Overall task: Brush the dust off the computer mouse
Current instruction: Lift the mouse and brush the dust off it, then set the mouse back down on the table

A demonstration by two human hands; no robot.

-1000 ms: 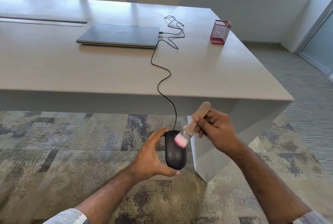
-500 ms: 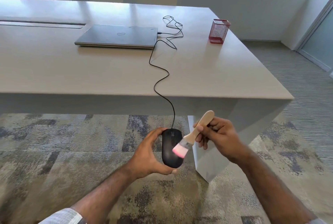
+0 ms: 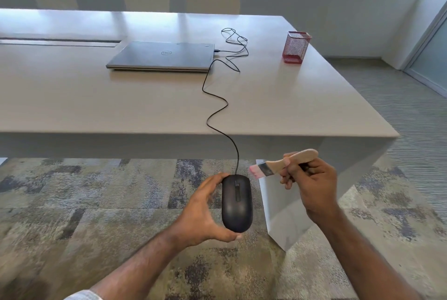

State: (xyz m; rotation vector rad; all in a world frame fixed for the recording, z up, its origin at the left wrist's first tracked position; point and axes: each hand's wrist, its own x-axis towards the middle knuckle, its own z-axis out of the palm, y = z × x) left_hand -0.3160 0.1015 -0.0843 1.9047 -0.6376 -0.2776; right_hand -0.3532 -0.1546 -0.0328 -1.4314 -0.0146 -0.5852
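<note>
My right hand (image 3: 308, 179) had just swung the brush (image 3: 278, 165) up off the mouse (image 3: 237, 203); its pink bristles now hung clear beside the front right corner, touching nothing. I judged one stroke finished and another due. That hand stayed curled round the wooden handle, wrist cocked. My left hand (image 3: 203, 212) gripped the mouse in the air below the bench (image 3: 145, 101) edge, buttons up.
</note>
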